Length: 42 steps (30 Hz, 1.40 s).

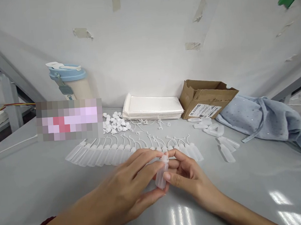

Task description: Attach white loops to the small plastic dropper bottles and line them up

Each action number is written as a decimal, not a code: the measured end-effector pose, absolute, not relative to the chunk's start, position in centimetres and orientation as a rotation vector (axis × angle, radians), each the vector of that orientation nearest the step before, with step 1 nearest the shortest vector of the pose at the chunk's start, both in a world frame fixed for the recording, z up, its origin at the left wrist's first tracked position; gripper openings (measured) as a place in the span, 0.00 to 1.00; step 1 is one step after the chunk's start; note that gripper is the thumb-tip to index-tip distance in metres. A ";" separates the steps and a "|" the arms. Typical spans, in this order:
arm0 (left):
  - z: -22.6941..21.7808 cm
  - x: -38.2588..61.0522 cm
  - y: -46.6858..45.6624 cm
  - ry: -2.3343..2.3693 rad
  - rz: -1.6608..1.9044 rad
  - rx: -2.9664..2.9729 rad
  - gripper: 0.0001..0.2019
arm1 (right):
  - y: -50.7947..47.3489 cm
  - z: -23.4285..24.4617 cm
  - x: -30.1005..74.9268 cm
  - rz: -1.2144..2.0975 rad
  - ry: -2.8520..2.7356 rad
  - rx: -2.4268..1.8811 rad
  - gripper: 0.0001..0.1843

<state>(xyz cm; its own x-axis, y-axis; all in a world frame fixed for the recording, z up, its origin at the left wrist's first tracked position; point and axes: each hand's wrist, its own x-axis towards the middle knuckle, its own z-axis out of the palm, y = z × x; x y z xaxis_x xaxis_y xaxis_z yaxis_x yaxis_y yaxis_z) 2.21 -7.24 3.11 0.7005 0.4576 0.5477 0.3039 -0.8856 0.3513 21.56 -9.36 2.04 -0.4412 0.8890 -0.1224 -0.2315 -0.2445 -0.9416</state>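
Observation:
Between both hands, a small translucent plastic bottle [160,177] stands slightly tilted over the table. My left hand [134,181] grips it from the left, with fingers near its neck and the thumb by its base. From the right, my right hand [186,173] holds the same bottle, its thumb pressed on the side and its index finger at the neck. Just beyond the hands lies a row of similar bottles [97,155], thin white straps curling from their necks; my fingers cover part of this row.
White caps [115,121] lie piled behind the row, near loose straps [141,123]. A stack of white trays or sheets [155,105], a cardboard box [208,97] and blue cloth [258,119] line the back. Loose bottles [226,150] lie right; a blue-lidded tumbler [69,76] stands left.

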 end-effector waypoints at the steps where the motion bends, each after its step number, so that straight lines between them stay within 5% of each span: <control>1: 3.0 2.2 -7.3 0.609 0.942 2.700 0.17 | -9.4 1.9 21.5 1.789 -1.180 -0.895 0.15; 13: 2.8 2.4 -7.0 0.533 0.980 2.832 0.13 | -9.9 1.8 21.4 1.694 -1.262 -1.019 0.17; 23: 4.0 0.7 -8.4 0.506 0.703 2.993 0.06 | -10.4 1.8 21.2 1.966 -1.411 -1.013 0.14; 42: 3.8 -1.3 -7.7 0.872 0.084 2.856 0.06 | -7.6 4.4 25.3 1.045 -1.336 -1.307 0.07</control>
